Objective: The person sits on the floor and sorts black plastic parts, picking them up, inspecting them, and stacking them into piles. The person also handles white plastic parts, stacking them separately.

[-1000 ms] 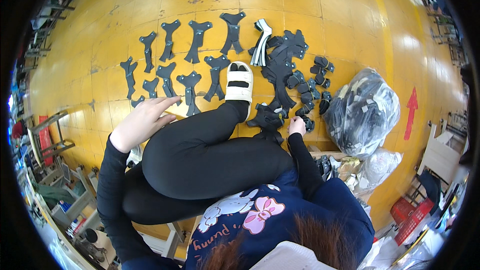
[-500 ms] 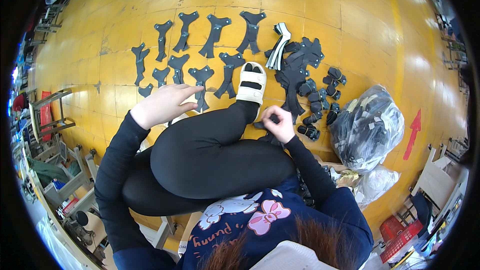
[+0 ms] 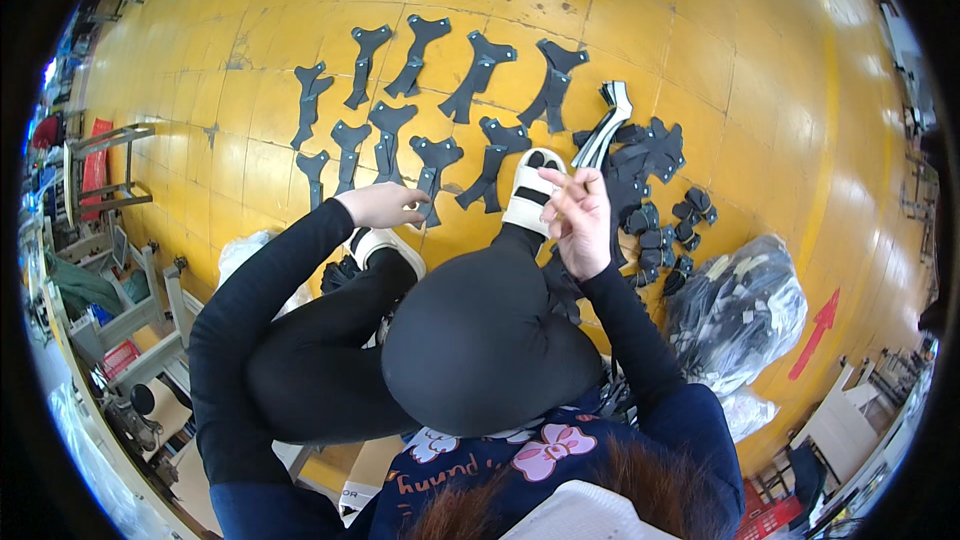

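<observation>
My left hand (image 3: 385, 206) reaches over my left shoe, its fingers loosely stretched with nothing visible in them. Its fingertips overlap the edge of a black Y-shaped fabric piece (image 3: 437, 152) in view; I cannot tell whether they touch. Several similar black pieces, such as one at the far end (image 3: 553, 80), lie flat in two rows on the floor. My right hand (image 3: 583, 225) is raised in front of the white sandal (image 3: 528, 202), palm partly showing and fingers bent but apart. Beside it lies a pile of black pieces (image 3: 655, 148) with white-edged strips (image 3: 606, 125) leaning on it.
Rolled black bundles (image 3: 693, 205) sit right of the pile. A clear plastic bag (image 3: 740, 310) full of dark pieces bulges behind them. Another whitish bag (image 3: 243, 255) lies left of my legs. A metal-framed stool (image 3: 105, 170) stands at far left. The yellow floor carries a red arrow (image 3: 817, 332).
The view has turned, shifting the floor pieces rightward. My raised thigh has moved right, uncovering my other shoe. My right hand has lifted and its pinched fingers have spread; my left hand has moved right.
</observation>
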